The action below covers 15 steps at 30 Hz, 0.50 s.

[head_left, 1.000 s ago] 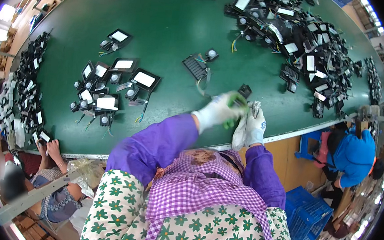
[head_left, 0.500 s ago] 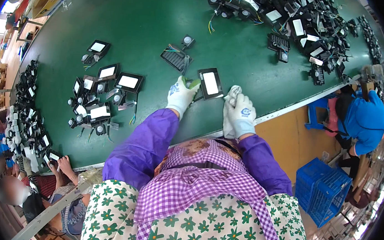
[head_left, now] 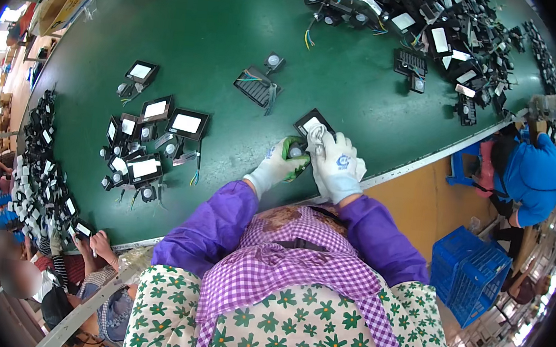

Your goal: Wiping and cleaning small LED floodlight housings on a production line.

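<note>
My left hand (head_left: pixel 276 164), in a white glove with green on the fingers, is closed around the dark round sensor part of a small black floodlight (head_left: pixel 307 118). The lamp's white panel faces up, partly hidden by a crumpled whitish cloth (head_left: pixel 319 137). Fingers of my gloved right hand (head_left: pixel 340 171) press this cloth against the lamp's face. Farther off and slightly left, another floodlight (head_left: pixel 254 88) lies with its finned back up, coloured wires and a round sensor attached. To the left sits a group of similar floodlights (head_left: pixel 186 122), mostly panel side up.
A large heap of floodlights (head_left: pixel 438 39) covers the far right of the green table (head_left: pixel 190 40). Another long pile (head_left: pixel 44 160) runs along the left. A co-worker's hand (head_left: pixel 101 244) is at the lower left. Blue crates (head_left: pixel 468 273) and a person in blue (head_left: pixel 534 173) are at right.
My right hand has brought the cloth up and left onto the floodlight's face. My left hand has shifted right with the lamp, which has turned and tilted.
</note>
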Each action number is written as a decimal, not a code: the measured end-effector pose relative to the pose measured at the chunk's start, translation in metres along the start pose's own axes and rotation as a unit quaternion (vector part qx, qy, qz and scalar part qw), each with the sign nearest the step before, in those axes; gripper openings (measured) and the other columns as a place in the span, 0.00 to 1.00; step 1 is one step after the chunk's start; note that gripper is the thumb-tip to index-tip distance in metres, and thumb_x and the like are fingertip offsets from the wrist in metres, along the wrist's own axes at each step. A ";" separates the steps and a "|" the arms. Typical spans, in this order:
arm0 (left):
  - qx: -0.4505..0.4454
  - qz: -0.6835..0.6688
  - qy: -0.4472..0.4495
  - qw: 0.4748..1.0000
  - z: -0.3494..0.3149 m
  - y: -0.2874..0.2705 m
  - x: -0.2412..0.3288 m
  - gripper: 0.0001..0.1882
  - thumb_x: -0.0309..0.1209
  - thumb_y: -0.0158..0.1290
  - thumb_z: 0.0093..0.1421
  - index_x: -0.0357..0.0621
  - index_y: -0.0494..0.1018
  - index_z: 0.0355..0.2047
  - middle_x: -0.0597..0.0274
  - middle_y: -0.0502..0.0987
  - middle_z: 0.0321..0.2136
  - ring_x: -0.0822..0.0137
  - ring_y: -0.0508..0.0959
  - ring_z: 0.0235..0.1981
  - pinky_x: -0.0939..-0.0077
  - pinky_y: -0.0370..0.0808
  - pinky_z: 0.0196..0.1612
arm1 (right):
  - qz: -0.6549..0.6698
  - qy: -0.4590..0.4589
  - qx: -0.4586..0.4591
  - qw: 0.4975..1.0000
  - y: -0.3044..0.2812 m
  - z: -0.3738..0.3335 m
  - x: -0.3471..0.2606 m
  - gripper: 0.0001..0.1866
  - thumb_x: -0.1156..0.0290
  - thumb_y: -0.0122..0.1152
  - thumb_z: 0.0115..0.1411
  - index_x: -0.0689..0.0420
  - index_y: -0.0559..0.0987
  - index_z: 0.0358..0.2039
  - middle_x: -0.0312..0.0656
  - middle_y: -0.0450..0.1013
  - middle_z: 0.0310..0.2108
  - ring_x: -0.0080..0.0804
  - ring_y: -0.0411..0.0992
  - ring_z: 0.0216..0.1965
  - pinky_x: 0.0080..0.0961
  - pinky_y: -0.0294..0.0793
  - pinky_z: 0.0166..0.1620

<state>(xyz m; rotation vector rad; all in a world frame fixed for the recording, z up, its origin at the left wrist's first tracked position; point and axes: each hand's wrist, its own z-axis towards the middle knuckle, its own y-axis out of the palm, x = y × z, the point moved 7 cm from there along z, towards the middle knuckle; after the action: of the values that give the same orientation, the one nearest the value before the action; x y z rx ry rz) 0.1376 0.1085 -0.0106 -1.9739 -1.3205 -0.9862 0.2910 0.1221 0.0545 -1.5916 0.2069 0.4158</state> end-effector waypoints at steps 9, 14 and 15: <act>-0.046 -0.002 -0.019 0.999 0.019 -0.009 -0.009 0.31 0.26 0.67 0.51 0.37 0.67 0.54 0.59 0.77 0.41 0.70 0.77 0.38 0.73 0.78 0.41 | 0.018 0.006 -0.074 0.997 -0.009 0.048 -0.022 0.13 0.61 0.51 0.64 0.55 0.74 0.43 0.49 0.74 0.38 0.52 0.73 0.41 0.47 0.72 0.45; 0.045 -0.108 0.088 0.989 0.015 -0.009 0.001 0.47 0.23 0.67 0.48 0.41 0.56 0.66 0.58 0.74 0.48 0.72 0.74 0.42 0.73 0.77 0.44 | 0.023 0.100 -0.091 0.991 0.014 0.096 0.010 0.16 0.59 0.46 0.67 0.55 0.74 0.45 0.50 0.76 0.39 0.52 0.74 0.41 0.48 0.72 0.45; 0.008 -0.118 0.078 0.990 0.024 -0.007 -0.017 0.53 0.23 0.67 0.47 0.45 0.50 0.70 0.60 0.72 0.51 0.71 0.74 0.46 0.73 0.76 0.47 | 0.018 0.037 -0.072 0.997 0.008 0.088 -0.002 0.16 0.59 0.47 0.66 0.56 0.73 0.46 0.50 0.75 0.38 0.52 0.74 0.41 0.47 0.73 0.45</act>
<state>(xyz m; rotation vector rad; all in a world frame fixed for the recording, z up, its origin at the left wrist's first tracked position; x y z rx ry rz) 0.1327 0.1206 -0.0376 -1.7178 -1.4892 -1.2106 0.2740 0.2080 0.0464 -1.7489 0.2677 0.4075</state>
